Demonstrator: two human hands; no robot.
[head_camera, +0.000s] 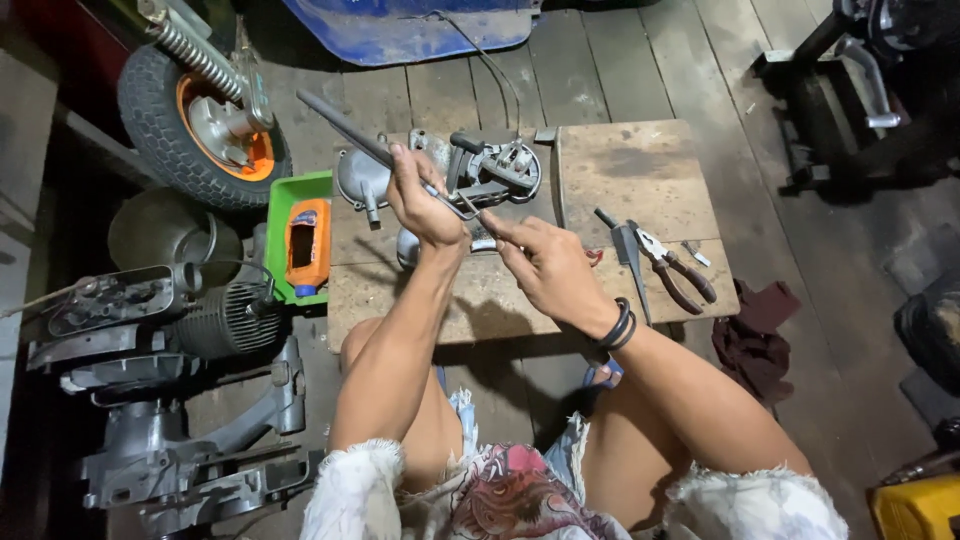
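the left hand (425, 205) held a long grey rod (345, 128), its axis running up-left from the closed fingers. the right hand (545, 265) pinched a thin wire part (462, 205) at the rod's lower end, above the counter (640, 175).

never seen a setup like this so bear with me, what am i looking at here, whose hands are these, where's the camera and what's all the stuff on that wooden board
There is no machine here: the one picture comes from a camera worn on a person's head, looking down at their own knees and hands. The left hand grips a long dark metal tool, and the right hand pinches a thin metal piece where the two meet. Below them is a low wooden bench holding a grey engine part, a pair of pliers and a second pointed tool. To the left, a green tray holds an orange container, with a small wheel and engine casings on the plank floor.
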